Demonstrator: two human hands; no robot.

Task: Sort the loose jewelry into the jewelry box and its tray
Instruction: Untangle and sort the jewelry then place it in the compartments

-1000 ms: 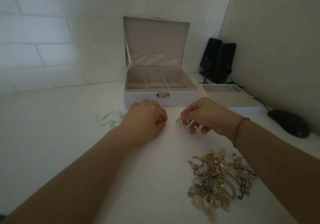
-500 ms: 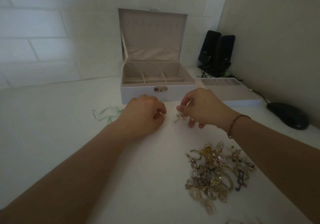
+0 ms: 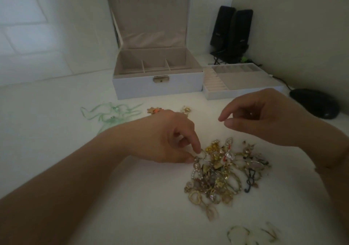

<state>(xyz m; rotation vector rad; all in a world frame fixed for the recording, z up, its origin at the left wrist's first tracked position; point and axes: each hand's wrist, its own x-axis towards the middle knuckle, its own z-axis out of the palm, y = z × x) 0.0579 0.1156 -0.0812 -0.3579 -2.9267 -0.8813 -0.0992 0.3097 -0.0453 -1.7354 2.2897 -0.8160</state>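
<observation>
Head view: heap of loose jewelry (image 3: 226, 173), mostly gold-toned with pearly, clear and black pieces, tangled on the white table (image 3: 56, 131) in front of the open white jewelry box (image 3: 157, 86), beige-lined and divided, with its tray (image 3: 236, 91) just beside it on the right. Left hand (image 3: 166, 140) pinches a small pale piece at the heap's left edge; right hand (image 3: 264, 116) hovers above the heap, fingers loosely curled, holding nothing visible
</observation>
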